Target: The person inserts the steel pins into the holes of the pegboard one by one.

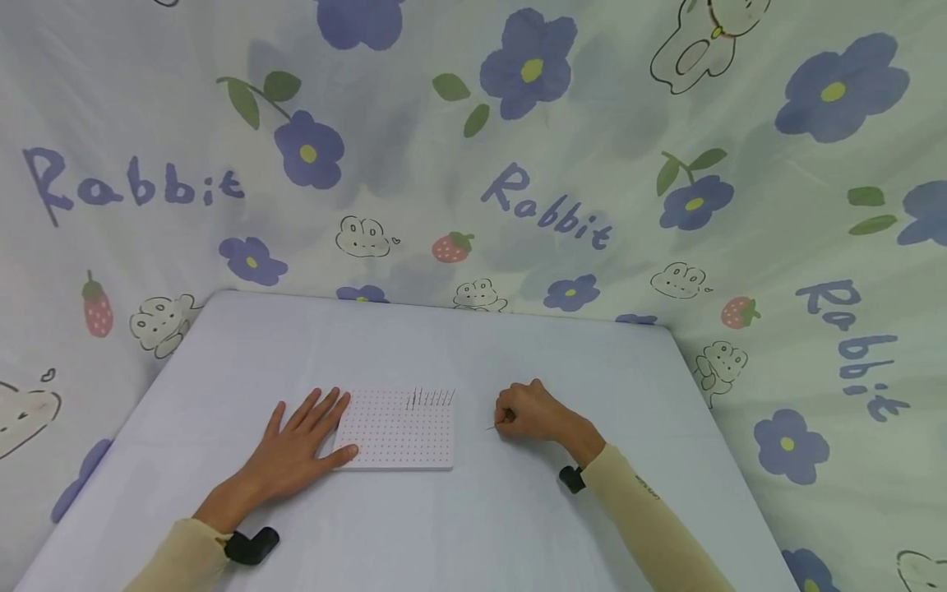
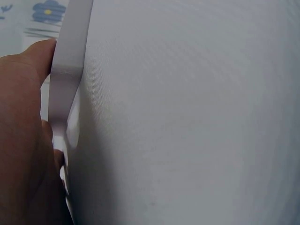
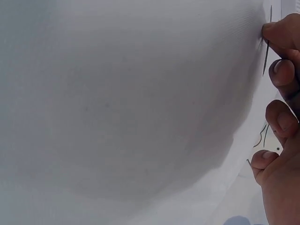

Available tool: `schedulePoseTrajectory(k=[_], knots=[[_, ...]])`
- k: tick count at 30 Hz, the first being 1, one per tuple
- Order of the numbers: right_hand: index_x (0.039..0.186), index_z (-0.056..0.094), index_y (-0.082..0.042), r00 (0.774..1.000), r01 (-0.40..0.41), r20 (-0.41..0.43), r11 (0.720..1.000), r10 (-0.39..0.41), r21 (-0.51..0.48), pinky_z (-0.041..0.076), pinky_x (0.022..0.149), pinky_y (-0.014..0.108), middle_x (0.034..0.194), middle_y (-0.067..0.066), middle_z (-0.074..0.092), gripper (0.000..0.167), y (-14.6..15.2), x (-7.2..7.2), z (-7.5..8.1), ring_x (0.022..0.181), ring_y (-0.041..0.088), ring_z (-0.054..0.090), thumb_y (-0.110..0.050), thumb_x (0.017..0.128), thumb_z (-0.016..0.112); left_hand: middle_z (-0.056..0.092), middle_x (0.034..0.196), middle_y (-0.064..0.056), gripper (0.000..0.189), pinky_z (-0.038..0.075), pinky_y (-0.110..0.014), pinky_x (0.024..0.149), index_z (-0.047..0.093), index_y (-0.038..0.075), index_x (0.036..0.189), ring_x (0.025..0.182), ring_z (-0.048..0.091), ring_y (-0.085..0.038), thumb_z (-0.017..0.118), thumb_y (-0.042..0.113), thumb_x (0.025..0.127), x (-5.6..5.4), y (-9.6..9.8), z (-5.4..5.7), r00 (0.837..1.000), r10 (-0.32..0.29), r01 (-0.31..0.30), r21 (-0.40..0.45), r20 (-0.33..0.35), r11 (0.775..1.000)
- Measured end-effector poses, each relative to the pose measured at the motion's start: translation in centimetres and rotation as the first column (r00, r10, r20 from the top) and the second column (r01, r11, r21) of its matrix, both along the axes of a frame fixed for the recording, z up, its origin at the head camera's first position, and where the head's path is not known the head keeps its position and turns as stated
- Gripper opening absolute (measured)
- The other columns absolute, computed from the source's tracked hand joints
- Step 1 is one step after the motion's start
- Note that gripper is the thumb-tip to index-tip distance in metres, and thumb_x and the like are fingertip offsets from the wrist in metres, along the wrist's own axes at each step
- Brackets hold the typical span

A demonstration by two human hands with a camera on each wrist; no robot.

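A white pegboard (image 1: 392, 444) dotted with rows of small holes lies flat on the table. Several thin dark needles (image 1: 431, 398) stand up in a row along its far right part. My left hand (image 1: 292, 452) rests with spread, straight fingers at the board's left edge, the thumb over its near left corner. In the left wrist view the thumb overlaps the board's pale side (image 2: 68, 84). To the right of the board, low over the table, my right hand (image 1: 536, 413) pinches a thin needle (image 3: 266, 61) between thumb and finger; its tip points left toward the board.
A white cloth covers the table (image 1: 355, 526). Behind and beside it hangs a pale curtain (image 1: 414, 164) printed with blue flowers, rabbits and lettering. Black wrist cameras sit on the left sleeve (image 1: 177, 559) and the right sleeve (image 1: 644, 510).
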State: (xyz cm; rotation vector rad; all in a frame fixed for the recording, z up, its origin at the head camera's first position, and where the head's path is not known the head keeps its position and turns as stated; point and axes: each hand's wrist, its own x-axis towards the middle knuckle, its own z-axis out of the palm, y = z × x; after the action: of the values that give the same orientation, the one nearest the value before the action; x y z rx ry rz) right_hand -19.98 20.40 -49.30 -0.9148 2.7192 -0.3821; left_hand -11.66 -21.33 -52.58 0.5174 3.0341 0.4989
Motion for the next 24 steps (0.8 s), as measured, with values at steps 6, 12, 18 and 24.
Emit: schedulePoseTrajectory(k=[6, 12, 18, 24], knots=[[0.078, 0.067, -0.031, 0.999, 0.027, -0.017, 1.0, -0.027, -0.004, 0.038, 0.087, 0.041, 0.073, -0.02, 0.057, 0.015, 0.1, -0.2, 0.0, 0.075, 0.005, 0.051, -0.022, 0.088, 0.072, 0.022, 0.167, -0.013, 0.092, 0.0, -0.072, 0.115, 0.023, 0.018, 0.162, 0.153, 0.013, -0.04, 0.051, 0.071, 0.092, -0.1, -0.1, -0.2, 1.0, -0.008, 0.008, 0.009, -0.007, 1.0], [0.088, 0.07, -0.026, 0.998, 0.047, -0.039, 0.996, -0.05, -0.079, 0.043, 0.088, 0.04, 0.077, -0.019, 0.059, 0.007, 0.0, -1.4, 0.7, 0.073, 0.006, 0.053, -0.02, 0.09, 0.069, 0.021, 0.167, -0.012, 0.092, 0.0, -0.072, 0.115, 0.023, 0.018, 0.162, 0.154, 0.012, -0.039, 0.05, 0.072, 0.092, -0.2, -0.2, -0.3, 1.0, -0.01, 0.01, 0.011, -0.003, 1.0], [0.094, 0.069, -0.024, 0.998, 0.057, -0.004, 0.986, -0.058, -0.155, 0.043, 0.098, 0.044, 0.086, -0.018, 0.065, 0.006, -1.5, -2.7, 2.0, 0.08, 0.006, 0.058, -0.019, 0.091, 0.069, 0.021, 0.167, -0.012, 0.092, 0.0, -0.071, 0.115, 0.022, 0.019, 0.162, 0.154, 0.012, -0.039, 0.049, 0.072, 0.093, -0.2, -0.3, -0.3, 1.0, -0.011, 0.011, 0.006, -0.005, 1.0], [0.096, 0.069, -0.022, 0.999, 0.042, 0.027, 0.98, -0.037, -0.194, 0.046, 0.097, 0.04, 0.09, -0.016, 0.067, 0.004, -3.2, -3.4, 2.7, 0.084, 0.005, 0.06, -0.019, 0.093, 0.068, 0.021, 0.167, -0.012, 0.092, 0.0, -0.072, 0.115, 0.022, 0.019, 0.162, 0.154, 0.012, -0.038, 0.049, 0.072, 0.093, -0.1, -0.2, -0.2, 1.0, -0.014, 0.014, 0.009, -0.002, 1.0]])
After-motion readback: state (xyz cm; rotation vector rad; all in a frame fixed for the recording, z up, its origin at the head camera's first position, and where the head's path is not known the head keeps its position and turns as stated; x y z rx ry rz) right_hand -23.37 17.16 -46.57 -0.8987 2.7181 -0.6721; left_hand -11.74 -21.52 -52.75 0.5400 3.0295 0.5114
